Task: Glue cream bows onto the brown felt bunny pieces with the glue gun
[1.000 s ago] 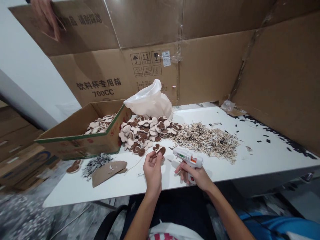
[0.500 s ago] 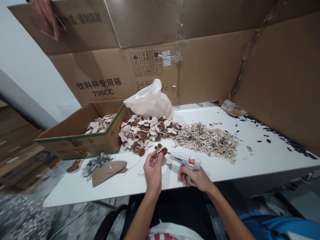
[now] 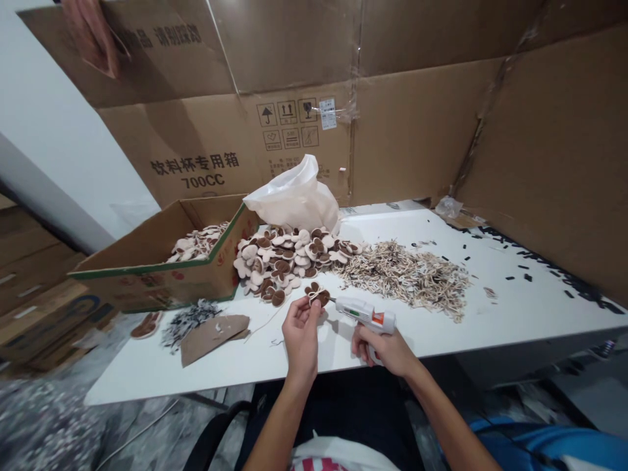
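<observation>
Between the thumb and fingers of my left hand (image 3: 301,327) is a brown bunny-shaped fabric patch (image 3: 322,296) with a small cream string bow on it. My right hand (image 3: 375,343) is wrapped round the handle of a white glue gun (image 3: 366,314) with orange and green parts. Its nozzle points left, close to the patch's right edge; whether it touches I cannot tell. Beyond my hands lies a heap of similar brown and cream patches (image 3: 279,261). To its right spreads a pile of small cream string bows (image 3: 407,275).
A cardboard box (image 3: 157,288) holding more patches stands at the left, near a white plastic bag (image 3: 297,196). A brown cardboard scrap (image 3: 213,339) lies beside dark shreds (image 3: 189,322). Small black pieces (image 3: 544,258) line the right side. Tall cardboard walls (image 3: 417,131) enclose the back. Another person's hand (image 3: 93,36) hangs at upper left.
The glue gun and my right hand have shifted very slightly to the right. My left hand still holds the patch in nearly the same place.
</observation>
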`<act>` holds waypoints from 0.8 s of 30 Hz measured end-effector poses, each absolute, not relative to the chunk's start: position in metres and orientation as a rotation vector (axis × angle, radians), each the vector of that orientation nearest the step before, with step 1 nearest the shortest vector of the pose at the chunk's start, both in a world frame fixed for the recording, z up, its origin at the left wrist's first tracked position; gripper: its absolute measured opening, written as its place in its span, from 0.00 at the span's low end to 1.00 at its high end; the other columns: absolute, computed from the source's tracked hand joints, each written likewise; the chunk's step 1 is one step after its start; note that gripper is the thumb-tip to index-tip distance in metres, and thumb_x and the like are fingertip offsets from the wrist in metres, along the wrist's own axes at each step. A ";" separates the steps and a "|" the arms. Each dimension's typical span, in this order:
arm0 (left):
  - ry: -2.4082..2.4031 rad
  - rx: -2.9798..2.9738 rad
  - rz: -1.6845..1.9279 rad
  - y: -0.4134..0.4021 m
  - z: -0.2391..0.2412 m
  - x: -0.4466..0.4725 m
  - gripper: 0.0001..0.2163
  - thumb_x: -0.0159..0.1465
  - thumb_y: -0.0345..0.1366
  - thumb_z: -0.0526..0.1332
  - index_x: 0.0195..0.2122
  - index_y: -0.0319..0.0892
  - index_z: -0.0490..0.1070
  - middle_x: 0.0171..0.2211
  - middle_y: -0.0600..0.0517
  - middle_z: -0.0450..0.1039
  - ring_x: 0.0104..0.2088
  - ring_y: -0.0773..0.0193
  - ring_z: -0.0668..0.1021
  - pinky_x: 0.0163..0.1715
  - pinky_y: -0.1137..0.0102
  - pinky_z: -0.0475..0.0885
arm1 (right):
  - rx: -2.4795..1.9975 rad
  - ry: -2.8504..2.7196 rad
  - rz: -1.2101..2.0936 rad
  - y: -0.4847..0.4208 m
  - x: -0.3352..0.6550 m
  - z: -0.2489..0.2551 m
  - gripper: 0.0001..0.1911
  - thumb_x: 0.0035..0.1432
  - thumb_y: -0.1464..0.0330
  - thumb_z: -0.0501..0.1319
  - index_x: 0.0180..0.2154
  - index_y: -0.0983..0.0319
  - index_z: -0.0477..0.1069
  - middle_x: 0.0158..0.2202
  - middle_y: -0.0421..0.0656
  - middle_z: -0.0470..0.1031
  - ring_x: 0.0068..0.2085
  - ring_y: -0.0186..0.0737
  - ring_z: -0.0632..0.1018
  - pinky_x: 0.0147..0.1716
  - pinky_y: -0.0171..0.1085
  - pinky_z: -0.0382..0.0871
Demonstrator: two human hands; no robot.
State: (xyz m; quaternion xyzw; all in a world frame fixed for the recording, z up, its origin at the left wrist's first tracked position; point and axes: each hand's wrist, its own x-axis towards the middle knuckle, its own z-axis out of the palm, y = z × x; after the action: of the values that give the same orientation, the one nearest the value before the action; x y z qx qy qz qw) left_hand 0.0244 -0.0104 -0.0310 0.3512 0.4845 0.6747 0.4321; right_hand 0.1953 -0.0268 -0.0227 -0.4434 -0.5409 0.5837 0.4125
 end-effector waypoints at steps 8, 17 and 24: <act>1.183 0.855 1.695 -0.010 -0.031 0.025 0.17 0.60 0.43 0.72 0.44 0.40 0.73 0.38 0.50 0.78 0.39 0.63 0.81 0.41 0.70 0.77 | -1.141 -1.367 1.453 -0.025 0.196 -0.027 0.16 0.54 0.63 0.58 0.19 0.62 0.75 0.14 0.38 0.70 0.16 0.33 0.69 0.17 0.32 0.61; 1.189 0.835 1.710 -0.011 -0.030 0.025 0.18 0.58 0.44 0.73 0.44 0.40 0.74 0.38 0.50 0.78 0.38 0.64 0.81 0.41 0.70 0.76 | -1.154 -1.367 1.438 -0.025 0.197 -0.030 0.16 0.54 0.63 0.58 0.19 0.62 0.75 0.14 0.38 0.69 0.16 0.33 0.69 0.17 0.32 0.61; 1.186 0.845 1.705 -0.010 -0.031 0.024 0.19 0.58 0.44 0.73 0.44 0.39 0.74 0.39 0.49 0.79 0.38 0.62 0.82 0.42 0.68 0.78 | -1.125 -1.388 1.429 -0.025 0.197 -0.032 0.15 0.55 0.65 0.57 0.19 0.62 0.74 0.14 0.38 0.69 0.16 0.33 0.69 0.16 0.32 0.61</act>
State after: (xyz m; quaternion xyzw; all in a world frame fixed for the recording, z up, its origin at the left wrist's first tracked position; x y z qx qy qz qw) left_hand 0.0243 -0.0105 -0.0305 0.3394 0.4763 0.6847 0.4348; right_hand 0.1969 -0.0247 -0.0321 -0.4475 -0.5523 0.5685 0.4141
